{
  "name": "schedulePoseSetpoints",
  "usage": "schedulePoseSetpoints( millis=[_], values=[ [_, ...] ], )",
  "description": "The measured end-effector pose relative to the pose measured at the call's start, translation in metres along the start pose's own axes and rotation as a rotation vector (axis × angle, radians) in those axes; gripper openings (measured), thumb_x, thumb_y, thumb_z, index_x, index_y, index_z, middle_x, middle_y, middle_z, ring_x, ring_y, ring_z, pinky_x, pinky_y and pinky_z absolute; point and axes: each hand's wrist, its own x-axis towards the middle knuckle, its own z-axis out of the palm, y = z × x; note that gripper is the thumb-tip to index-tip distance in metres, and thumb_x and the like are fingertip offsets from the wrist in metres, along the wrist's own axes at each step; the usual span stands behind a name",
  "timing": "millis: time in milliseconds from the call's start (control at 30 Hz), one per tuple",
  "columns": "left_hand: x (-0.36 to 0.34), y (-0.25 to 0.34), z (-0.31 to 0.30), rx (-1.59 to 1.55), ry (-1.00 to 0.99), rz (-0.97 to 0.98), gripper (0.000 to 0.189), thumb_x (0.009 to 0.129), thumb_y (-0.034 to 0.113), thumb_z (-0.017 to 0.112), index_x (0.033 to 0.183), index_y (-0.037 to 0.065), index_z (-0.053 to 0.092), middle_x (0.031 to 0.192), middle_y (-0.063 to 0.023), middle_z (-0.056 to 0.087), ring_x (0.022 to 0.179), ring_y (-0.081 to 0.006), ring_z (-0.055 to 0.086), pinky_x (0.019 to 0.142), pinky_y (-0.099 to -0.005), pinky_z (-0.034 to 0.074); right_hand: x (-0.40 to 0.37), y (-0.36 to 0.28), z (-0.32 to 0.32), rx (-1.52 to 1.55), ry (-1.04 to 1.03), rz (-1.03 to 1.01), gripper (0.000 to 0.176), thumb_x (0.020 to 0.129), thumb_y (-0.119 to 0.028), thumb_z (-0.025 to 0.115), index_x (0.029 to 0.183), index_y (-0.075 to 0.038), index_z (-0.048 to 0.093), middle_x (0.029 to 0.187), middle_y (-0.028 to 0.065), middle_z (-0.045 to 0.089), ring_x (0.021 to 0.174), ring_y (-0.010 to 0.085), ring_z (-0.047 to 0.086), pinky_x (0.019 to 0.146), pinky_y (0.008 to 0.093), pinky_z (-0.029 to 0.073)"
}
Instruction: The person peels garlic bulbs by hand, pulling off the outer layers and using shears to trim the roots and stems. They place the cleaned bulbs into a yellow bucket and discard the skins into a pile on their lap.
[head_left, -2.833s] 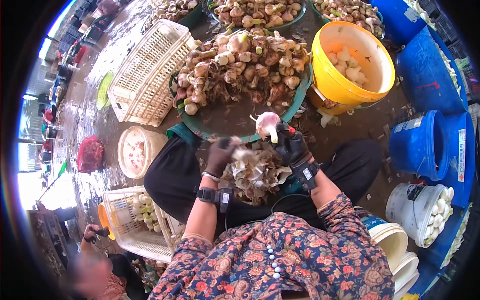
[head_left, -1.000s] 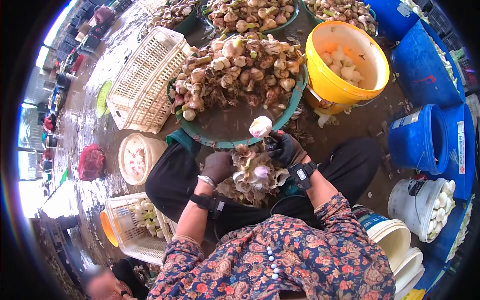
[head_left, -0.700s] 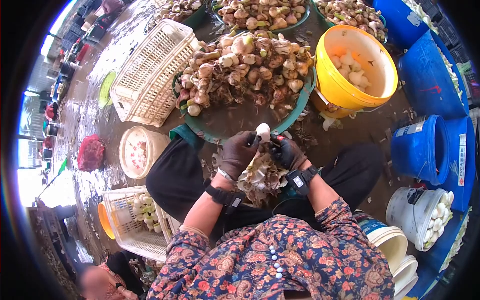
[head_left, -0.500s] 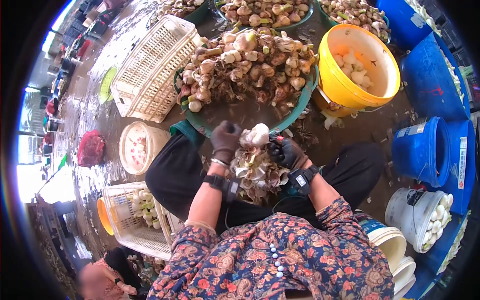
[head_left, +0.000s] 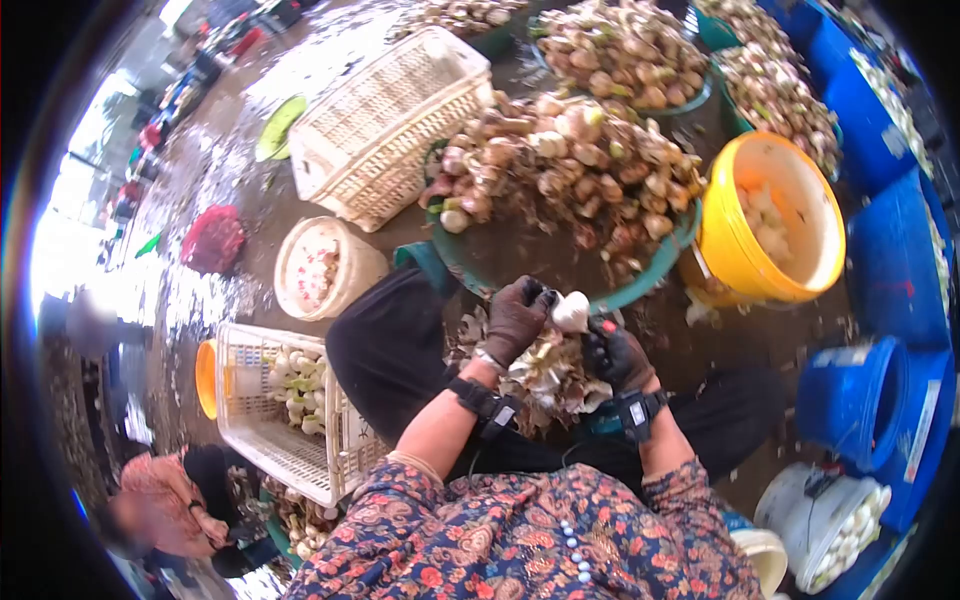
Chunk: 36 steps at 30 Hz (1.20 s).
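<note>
My left hand (head_left: 520, 318), in a dark glove, is closed with its fingertips at a smooth white garlic bulb (head_left: 571, 312). Just right of the bulb is my gloved right hand (head_left: 620, 358), its fingers curled around something with a small red part; the rest is hidden in the grip. Loose garlic skins (head_left: 548, 380) lie heaped below both hands, between my legs. In front stands a green tub (head_left: 650, 283), with a pile of unpeeled garlic (head_left: 570, 165) along its far side.
A yellow bucket (head_left: 722, 225) holding white bulbs stands right of the tub. On the left are a white crate (head_left: 385, 125), a white bucket (head_left: 350, 270) and another crate (head_left: 275, 455) with garlic. Blue buckets (head_left: 835, 400) line the right. A person (head_left: 165, 500) sits at lower left.
The view has swung, shifting the surroundings. The bulb between my hands now looks smaller, whiter and smoother than before, and my left fingers have come round to its side.
</note>
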Motion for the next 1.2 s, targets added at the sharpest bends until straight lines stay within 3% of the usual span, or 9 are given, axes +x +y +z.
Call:
schedulePoseSetpoints(
  millis=[233, 300, 633, 833, 900, 967, 1033, 1167, 1200],
  values=[
    [0.007, -0.015, -0.023, -0.505, -0.146, -0.501, 0.023, 0.081, 0.021, 0.068, 0.091, 0.001, 0.061, 0.083, -0.0097, 0.065, 0.067, -0.0151, 0.059, 0.062, -0.0311, 0.049, -0.010, -0.010, 0.023, -0.132, 0.070, -0.023, 0.019, 0.095, -0.025, 0.044, 0.084, -0.010, 0.051, 0.060, -0.0066, 0.037, 0.047, 0.0023, 0.033, 0.039, 0.0165, 0.029],
    [-0.008, 0.001, -0.013, -0.399, -0.214, -0.193, 0.025, 0.083, 0.021, 0.067, 0.098, 0.002, 0.062, 0.089, -0.0071, 0.064, 0.071, -0.0113, 0.058, 0.064, -0.0277, 0.049, -0.006, -0.008, 0.026, 0.073, 0.139, -0.049, 0.025, 0.095, -0.029, 0.045, 0.078, -0.011, 0.047, 0.057, -0.0071, 0.035, 0.044, 0.0025, 0.032, 0.037, 0.0170, 0.027],
    [-0.023, 0.008, 0.006, -0.225, -0.034, -0.268, 0.012, 0.079, 0.014, 0.065, 0.083, 0.002, 0.065, 0.077, -0.0133, 0.065, 0.067, -0.0192, 0.060, 0.067, -0.0305, 0.047, -0.005, -0.001, 0.015, 0.007, -0.004, 0.072, 0.018, 0.095, -0.026, 0.043, 0.090, -0.010, 0.050, 0.059, -0.0049, 0.039, 0.044, 0.0059, 0.034, 0.038, 0.0197, 0.029],
    [-0.022, -0.049, -0.006, 0.007, -0.143, -0.399, 0.021, 0.078, 0.019, 0.066, 0.086, 0.001, 0.063, 0.077, -0.0115, 0.065, 0.071, -0.0187, 0.062, 0.068, -0.0325, 0.048, -0.036, -0.002, 0.079, -0.654, 0.165, -0.219, 0.017, 0.093, -0.028, 0.049, 0.092, -0.012, 0.053, 0.058, -0.0093, 0.037, 0.044, 0.0007, 0.033, 0.038, 0.0160, 0.025],
    [-0.028, -0.032, -0.009, -0.136, -0.271, -0.215, 0.049, 0.076, 0.013, 0.064, 0.120, -0.002, 0.049, 0.095, -0.0131, 0.064, 0.085, -0.0182, 0.060, 0.073, -0.0315, 0.048, -0.025, -0.007, 0.045, -0.621, 0.269, -0.239, 0.020, 0.092, -0.030, 0.050, 0.088, -0.011, 0.055, 0.063, -0.0086, 0.042, 0.046, 0.0001, 0.036, 0.039, 0.0158, 0.028],
    [-0.028, 0.006, -0.026, -0.507, -0.559, -0.236, 0.068, 0.075, 0.014, 0.066, 0.134, 0.000, 0.035, 0.100, -0.0117, 0.061, 0.090, -0.0158, 0.058, 0.079, -0.0297, 0.047, -0.024, -0.009, 0.041, -1.560, 0.079, -0.765, 0.022, 0.093, -0.032, 0.050, 0.085, -0.012, 0.056, 0.064, -0.0089, 0.043, 0.047, -0.0007, 0.037, 0.039, 0.0152, 0.028],
    [-0.025, 0.020, -0.024, -0.531, -0.652, -0.027, 0.075, 0.073, 0.018, 0.070, 0.136, 0.003, 0.033, 0.105, -0.0070, 0.059, 0.092, -0.0138, 0.055, 0.081, -0.0273, 0.046, -0.025, -0.007, 0.053, -0.726, 0.305, -0.141, 0.028, 0.093, -0.037, 0.049, 0.089, -0.010, 0.057, 0.063, -0.0071, 0.047, 0.050, 0.0023, 0.042, 0.042, 0.0161, 0.031],
    [0.002, 0.004, -0.034, -0.844, -0.711, -0.789, 0.037, 0.076, 0.016, 0.072, 0.107, 0.004, 0.056, 0.098, -0.0003, 0.060, 0.086, -0.0090, 0.056, 0.072, -0.0235, 0.048, -0.022, -0.005, 0.065, -0.341, 0.238, -0.107, 0.042, 0.090, -0.047, 0.050, 0.100, -0.007, 0.058, 0.069, 0.0015, 0.054, 0.059, 0.0104, 0.052, 0.051, 0.0209, 0.042],
    [0.018, -0.016, -0.036, -1.009, -0.566, -0.630, 0.037, 0.078, 0.017, 0.070, 0.108, 0.003, 0.054, 0.096, -0.0025, 0.060, 0.085, -0.0115, 0.057, 0.074, -0.0263, 0.049, -0.016, -0.008, 0.053, -0.252, 0.198, -0.123, 0.044, 0.090, -0.048, 0.049, 0.102, -0.007, 0.058, 0.073, 0.0027, 0.056, 0.061, 0.0119, 0.053, 0.052, 0.0226, 0.044]
  ],
)
